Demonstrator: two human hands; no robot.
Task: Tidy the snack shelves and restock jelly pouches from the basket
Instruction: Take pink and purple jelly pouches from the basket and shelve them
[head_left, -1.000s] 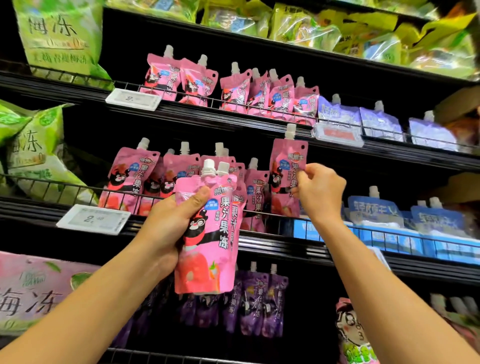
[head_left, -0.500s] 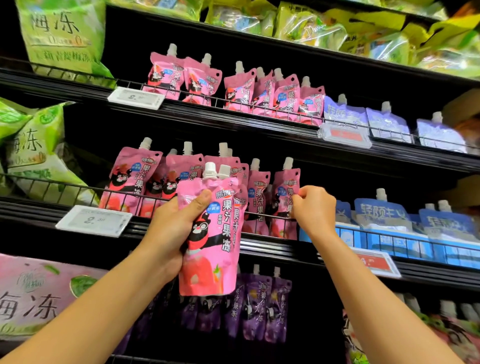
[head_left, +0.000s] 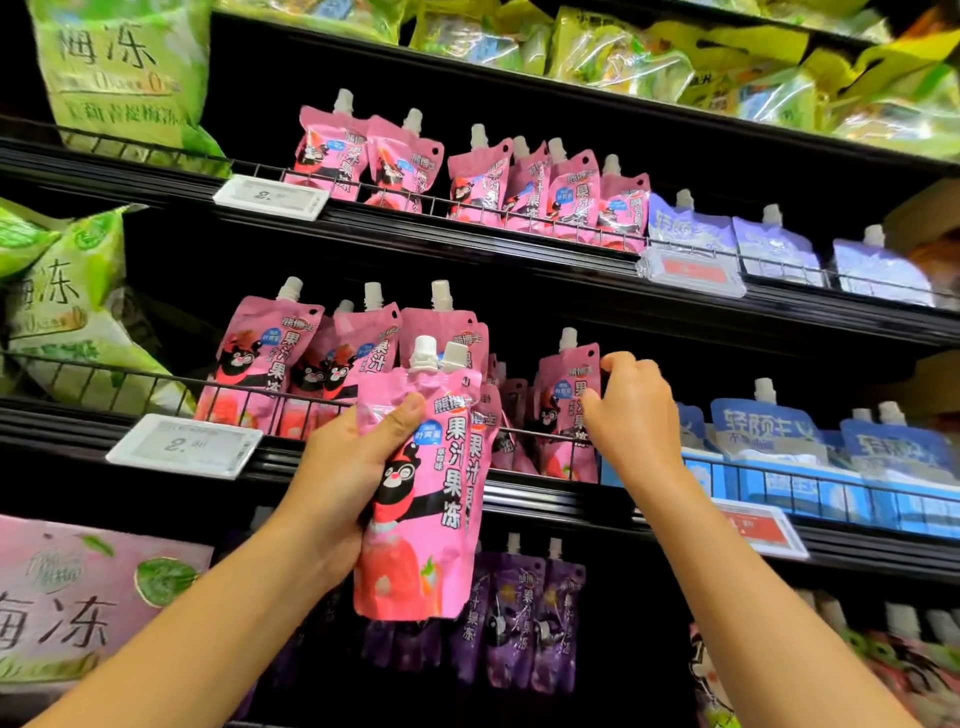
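Snack shelves (head_left: 519, 499); left hand (head_left: 343, 483) grips pink pouches (head_left: 421, 499); right hand (head_left: 631, 415) pinches shelved pouch (head_left: 566, 410).

On the middle shelf, a dark gap (head_left: 524, 358) opens between the left cluster of pink pouches (head_left: 311, 364) and a single pink pouch (head_left: 569, 410) standing just beside the right hand (head_left: 631, 415). A low wire rail (head_left: 156, 384) runs along the shelf's front edge, so entry is only from above it, under the upper shelf (head_left: 467, 249). The left hand (head_left: 353, 478) holds pink pouches (head_left: 415, 493) in front of this gap, partly blocking it, and blue pouches (head_left: 763, 431) fill the shelf to the right.
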